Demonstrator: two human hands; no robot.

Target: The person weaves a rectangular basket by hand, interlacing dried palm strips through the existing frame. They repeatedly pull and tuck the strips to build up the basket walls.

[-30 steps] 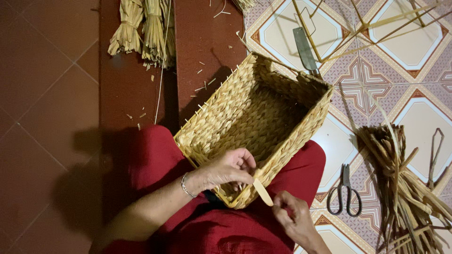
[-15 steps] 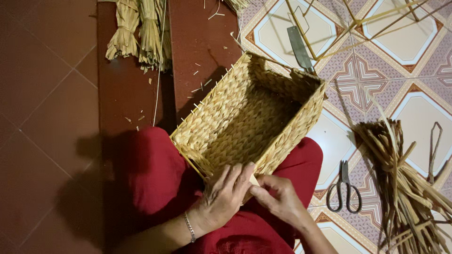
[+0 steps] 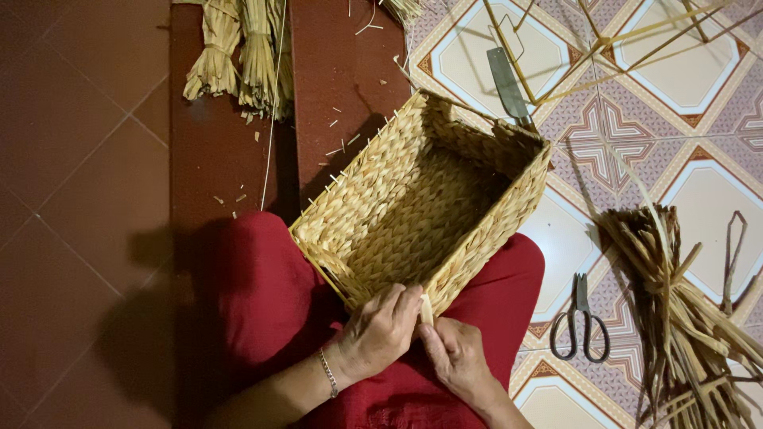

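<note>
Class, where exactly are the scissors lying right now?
The scissors lie on the patterned tile floor, right of the woven basket, beside the straw bundle.

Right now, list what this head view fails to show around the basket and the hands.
- Strand end: hidden between left hand and right hand.
- Basket near corner: covered by both hands.
- Knife handle: behind basket rim.
- Reed bundle: cut off by the bottom and right edges.

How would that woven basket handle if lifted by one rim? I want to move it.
The woven basket is probably light, being hollow plaited straw. Its walls hold a box shape, so likely fairly stiff. Loose strand ends poke from its side and might snag.
</note>
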